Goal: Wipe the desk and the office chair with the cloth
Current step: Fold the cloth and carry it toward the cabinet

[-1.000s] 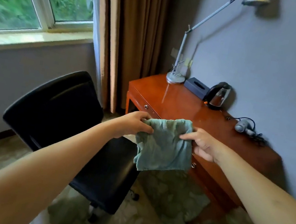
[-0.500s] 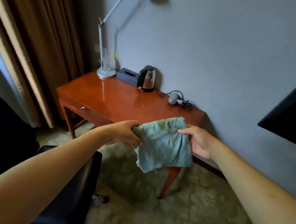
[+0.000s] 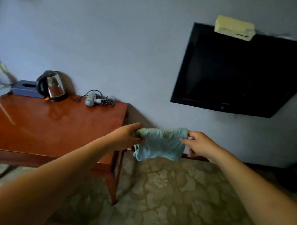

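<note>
Glossy red-brown wooden desk [image 3: 45,127] at my left, patterned carpet [image 3: 169,202] below. Soft, crumpled teal cloth [image 3: 160,145] hangs between my grips: left hand [image 3: 124,137] and right hand [image 3: 199,145] each pinch a top corner.

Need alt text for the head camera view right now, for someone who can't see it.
Both hands, left and right, hold a crumpled pale green cloth in the air by its top edge, just past the right end of a glossy reddish wooden desk. A steel electric kettle stands at the desk's back; a black wall-mounted television hangs to the right.
</note>
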Action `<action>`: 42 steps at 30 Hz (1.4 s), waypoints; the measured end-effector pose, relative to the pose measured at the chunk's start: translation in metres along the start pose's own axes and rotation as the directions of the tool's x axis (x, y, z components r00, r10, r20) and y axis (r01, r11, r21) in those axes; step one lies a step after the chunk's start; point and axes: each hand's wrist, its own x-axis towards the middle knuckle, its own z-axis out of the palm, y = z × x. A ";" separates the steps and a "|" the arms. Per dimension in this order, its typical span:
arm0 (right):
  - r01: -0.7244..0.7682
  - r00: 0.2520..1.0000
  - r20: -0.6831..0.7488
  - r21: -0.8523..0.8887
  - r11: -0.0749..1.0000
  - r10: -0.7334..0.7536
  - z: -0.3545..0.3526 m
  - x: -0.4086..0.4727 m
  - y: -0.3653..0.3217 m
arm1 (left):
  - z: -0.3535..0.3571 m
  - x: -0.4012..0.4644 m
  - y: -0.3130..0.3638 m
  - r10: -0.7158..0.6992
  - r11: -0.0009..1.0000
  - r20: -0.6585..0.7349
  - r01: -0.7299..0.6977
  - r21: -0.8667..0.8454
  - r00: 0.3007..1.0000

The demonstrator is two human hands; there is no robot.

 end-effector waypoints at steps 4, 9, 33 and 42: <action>-0.123 0.991 -0.016 0.256 0.959 0.132 -0.090 -0.008 0.063 | 0.078 0.068 0.079 0.087 0.989 -0.018 -0.085 0.120 0.996; -0.088 0.970 -0.126 0.613 0.785 0.207 -0.187 -0.021 0.133 | 0.176 0.135 0.158 -0.038 0.906 0.276 0.150 -0.396 0.960; 0.115 0.482 -0.512 0.841 0.528 0.711 -0.626 -0.044 0.459 | 0.641 0.448 0.532 0.003 0.691 0.865 0.624 -0.365 0.502; 0.125 0.422 -0.492 0.864 0.489 0.761 -0.784 -0.088 0.570 | 0.798 0.506 0.682 0.020 0.798 0.900 0.535 -0.277 0.436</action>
